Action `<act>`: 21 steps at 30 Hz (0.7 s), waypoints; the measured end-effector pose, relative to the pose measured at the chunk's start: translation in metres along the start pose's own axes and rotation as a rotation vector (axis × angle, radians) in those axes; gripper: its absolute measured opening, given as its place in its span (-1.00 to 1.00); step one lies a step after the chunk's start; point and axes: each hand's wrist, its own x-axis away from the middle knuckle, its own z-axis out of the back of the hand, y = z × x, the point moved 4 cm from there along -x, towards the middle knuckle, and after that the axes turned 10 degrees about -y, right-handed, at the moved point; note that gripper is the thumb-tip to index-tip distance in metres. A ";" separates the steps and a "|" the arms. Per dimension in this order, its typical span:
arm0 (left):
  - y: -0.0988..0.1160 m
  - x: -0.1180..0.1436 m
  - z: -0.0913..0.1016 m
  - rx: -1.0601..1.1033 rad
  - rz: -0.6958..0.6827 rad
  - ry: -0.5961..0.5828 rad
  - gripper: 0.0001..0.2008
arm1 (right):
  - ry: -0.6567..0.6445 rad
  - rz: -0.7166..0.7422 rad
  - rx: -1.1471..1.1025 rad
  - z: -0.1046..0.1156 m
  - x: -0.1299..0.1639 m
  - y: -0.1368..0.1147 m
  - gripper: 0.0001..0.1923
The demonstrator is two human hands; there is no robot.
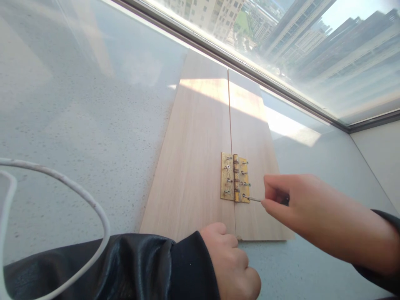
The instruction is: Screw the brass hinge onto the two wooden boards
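Head view: one frame, looking down at both hands over a speckled grey tabletop (78, 125).
Right hand (300, 208): fingers pinched on a thin metal tool (254, 199); only the slim shaft shows beyond the fingertips, the grip end is hidden in the hand.
Tool tip: touching the nearest screw (244, 196) on the right leaf of the hinge, just left of the right fingertips.
Hinge (235, 182): brass-coloured, worn, lying flat across the seam of two boards, just left of the right hand and beyond the left hand.
Screws: several stand proud of both hinge leaves; how deep each one sits cannot be told.
Boards: left board (193, 166) and right board (253, 137), pale wood, lying flat side by side, edges touching along the seam.
Left hand (233, 262): curled into a loose fist, resting at the near edge of the boards at the seam; whether it grips anything cannot be told.
Left sleeve (125, 266): black, shiny, with a dark knit cuff.
White cable (93, 204): loops well to the left of the left hand, over the sleeve.
Window (312, 41): beyond the far end of the boards, with buildings seen below.
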 end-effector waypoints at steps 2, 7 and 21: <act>0.000 0.001 0.000 0.000 -0.021 -0.006 -0.48 | -0.037 -0.007 -0.027 0.001 -0.002 0.001 -0.73; 0.000 -0.001 0.001 -0.029 -0.005 0.002 -0.39 | 0.387 0.574 0.335 0.003 0.023 -0.019 -0.77; -0.002 0.001 -0.003 -0.046 -0.065 0.010 -0.36 | 0.191 0.064 0.096 0.002 0.007 -0.017 -0.73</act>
